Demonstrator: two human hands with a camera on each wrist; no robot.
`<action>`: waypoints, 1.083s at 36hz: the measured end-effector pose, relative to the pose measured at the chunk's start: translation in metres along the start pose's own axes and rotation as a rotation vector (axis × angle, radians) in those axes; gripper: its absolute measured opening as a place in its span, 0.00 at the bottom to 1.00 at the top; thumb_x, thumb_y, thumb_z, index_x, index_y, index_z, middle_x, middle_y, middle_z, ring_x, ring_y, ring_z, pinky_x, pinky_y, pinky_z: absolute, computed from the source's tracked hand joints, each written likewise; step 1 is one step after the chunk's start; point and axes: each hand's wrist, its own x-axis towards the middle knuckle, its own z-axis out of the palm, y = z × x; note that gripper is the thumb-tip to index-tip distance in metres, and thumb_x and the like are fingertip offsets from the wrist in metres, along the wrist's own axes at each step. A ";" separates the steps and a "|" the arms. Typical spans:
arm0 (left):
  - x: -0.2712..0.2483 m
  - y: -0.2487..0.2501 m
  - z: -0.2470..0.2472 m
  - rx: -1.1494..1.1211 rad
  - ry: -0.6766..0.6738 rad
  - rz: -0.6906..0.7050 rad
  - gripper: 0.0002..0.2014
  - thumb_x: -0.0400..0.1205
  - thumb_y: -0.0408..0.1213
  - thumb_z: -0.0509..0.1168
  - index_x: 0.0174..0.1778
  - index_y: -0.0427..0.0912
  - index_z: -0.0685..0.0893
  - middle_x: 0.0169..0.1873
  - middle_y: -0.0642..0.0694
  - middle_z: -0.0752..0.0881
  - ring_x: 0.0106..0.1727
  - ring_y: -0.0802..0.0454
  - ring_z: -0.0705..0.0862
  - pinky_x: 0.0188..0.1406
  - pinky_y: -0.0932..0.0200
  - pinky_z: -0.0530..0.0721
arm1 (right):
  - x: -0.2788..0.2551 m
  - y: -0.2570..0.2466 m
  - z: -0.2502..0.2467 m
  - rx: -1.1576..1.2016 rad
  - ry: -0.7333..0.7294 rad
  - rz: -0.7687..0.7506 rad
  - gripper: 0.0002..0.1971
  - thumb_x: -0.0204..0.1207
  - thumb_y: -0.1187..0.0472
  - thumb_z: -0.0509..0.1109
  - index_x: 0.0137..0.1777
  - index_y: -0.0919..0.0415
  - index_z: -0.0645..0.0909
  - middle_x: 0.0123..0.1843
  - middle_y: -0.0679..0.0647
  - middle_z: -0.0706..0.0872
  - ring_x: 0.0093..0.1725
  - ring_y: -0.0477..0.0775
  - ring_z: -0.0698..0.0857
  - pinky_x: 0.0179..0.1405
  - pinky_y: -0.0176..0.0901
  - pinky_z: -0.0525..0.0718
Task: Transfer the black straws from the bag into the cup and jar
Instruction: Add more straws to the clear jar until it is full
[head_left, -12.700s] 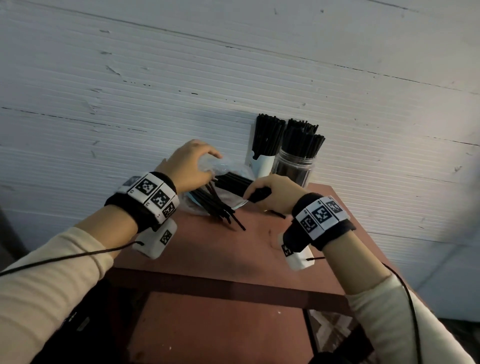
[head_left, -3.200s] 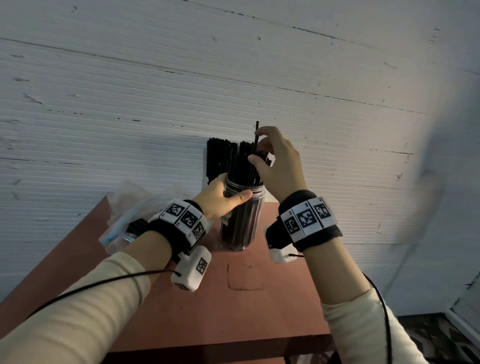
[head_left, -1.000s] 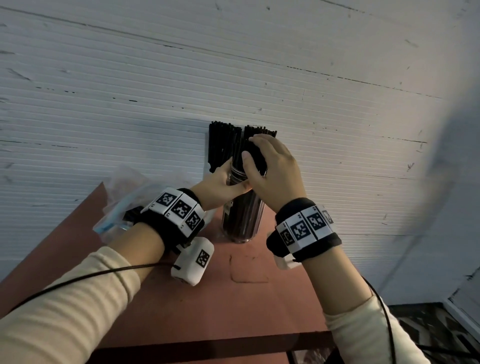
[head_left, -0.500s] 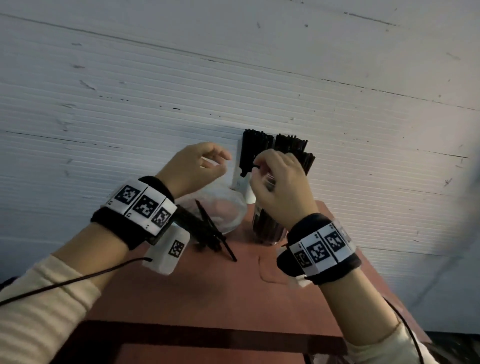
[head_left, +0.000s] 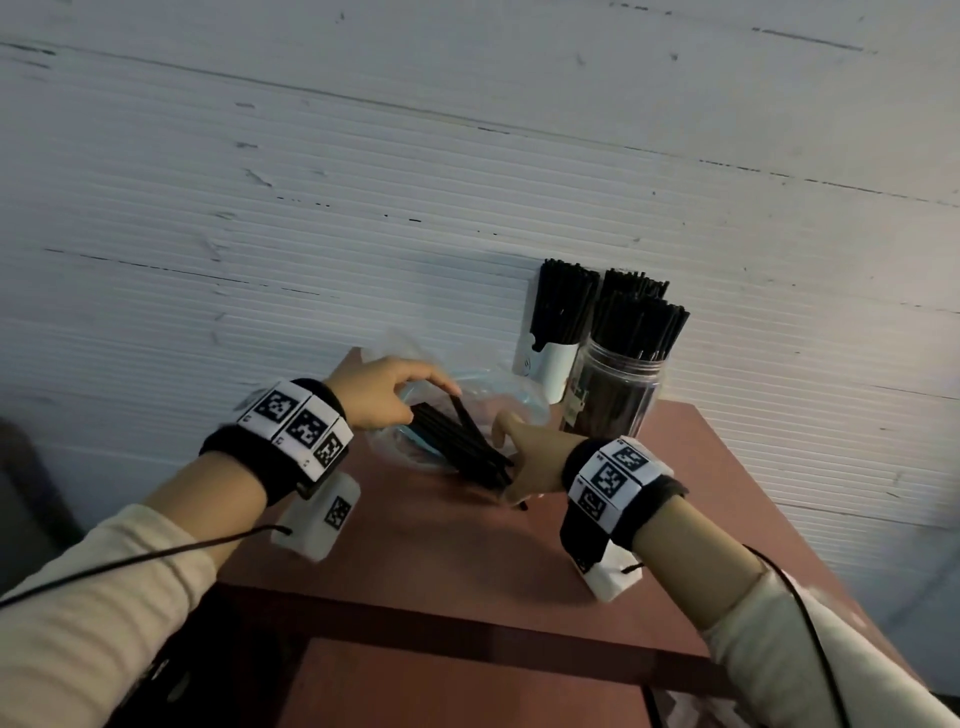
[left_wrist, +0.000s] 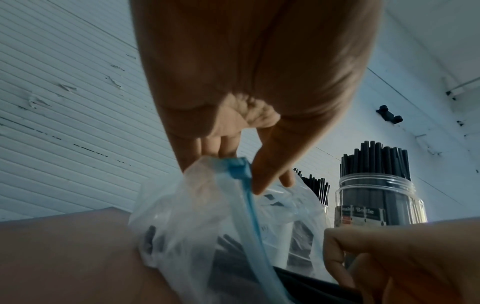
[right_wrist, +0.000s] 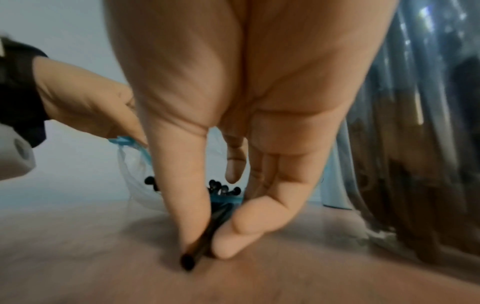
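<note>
Left hand (head_left: 382, 387) pinches the blue zip rim of the clear bag (left_wrist: 207, 222), holding its mouth up at the far edge of the surface (head_left: 467, 561). Right hand (right_wrist: 233, 144) pinches one black straw (right_wrist: 200, 251) between thumb and fingers, low at the bag mouth. The remaining black straws (head_left: 457, 441) lie in the bag. Cup (head_left: 550, 364) and jar (head_left: 613, 400), both packed with straws, stand at the far right corner.

We see thin black plastic straws (head_left: 462, 441) in a clear plastic bag with a blue zip strip (left_wrist: 246, 203), a white paper cup (head_left: 553, 369), a transparent plastic jar (head_left: 613, 395), a reddish-brown wooden table (head_left: 441, 545), black-and-white patterned wristbands (head_left: 298, 423) and cream sleeves (head_left: 78, 649).
</note>
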 end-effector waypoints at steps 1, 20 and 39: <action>0.001 -0.001 0.000 0.016 0.002 -0.005 0.30 0.79 0.19 0.61 0.64 0.62 0.80 0.77 0.53 0.73 0.57 0.48 0.75 0.53 0.57 0.74 | 0.001 0.000 0.001 0.023 0.003 -0.007 0.29 0.69 0.63 0.80 0.58 0.56 0.61 0.47 0.59 0.83 0.39 0.57 0.83 0.33 0.45 0.84; 0.012 -0.023 -0.006 -0.111 0.089 -0.024 0.38 0.74 0.23 0.63 0.55 0.83 0.76 0.72 0.55 0.79 0.75 0.51 0.75 0.76 0.40 0.72 | 0.029 -0.008 -0.003 0.186 0.327 -0.101 0.12 0.81 0.63 0.59 0.61 0.58 0.80 0.54 0.54 0.81 0.53 0.54 0.79 0.48 0.38 0.74; 0.031 -0.036 -0.006 -0.074 0.041 -0.010 0.39 0.76 0.17 0.61 0.70 0.68 0.75 0.78 0.56 0.73 0.80 0.54 0.69 0.75 0.46 0.75 | 0.055 -0.029 0.001 -0.231 0.260 -0.254 0.30 0.74 0.50 0.72 0.76 0.49 0.69 0.71 0.48 0.77 0.70 0.52 0.75 0.68 0.44 0.71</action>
